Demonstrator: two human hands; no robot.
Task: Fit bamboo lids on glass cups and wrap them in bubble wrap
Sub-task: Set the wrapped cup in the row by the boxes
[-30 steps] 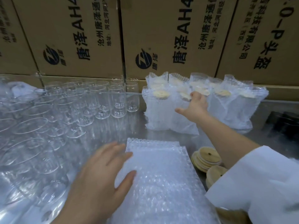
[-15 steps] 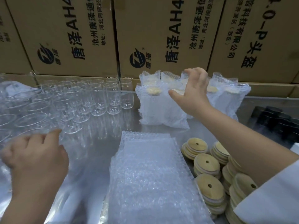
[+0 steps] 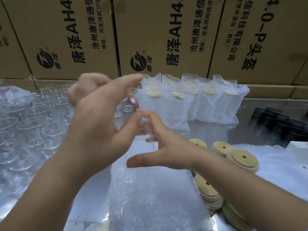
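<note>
My left hand [image 3: 100, 127] is raised over the table's middle and grips a clear glass cup [image 3: 127, 105], which is blurred by motion. Just right of it, my right hand [image 3: 163, 144] has its fingers spread, with the fingertips at the cup's side. Below both hands lies a stack of bubble wrap bags [image 3: 150, 197]. Stacks of round bamboo lids [image 3: 243, 157] with centre holes stand to the right of that stack. Several wrapped, lidded cups [image 3: 166, 107] stand in a row at the back.
Many empty glass cups [image 3: 33, 124] crowd the left side of the metal table. Cardboard boxes [image 3: 166, 39] wall off the back. Black round items [image 3: 275, 122] sit at the right, with more bubble wrap [image 3: 280, 165] in front of them.
My left hand came up from the glasses at the left to the middle, holding a cup. My right hand left the wrapped cups at the back and moved down to meet it.
</note>
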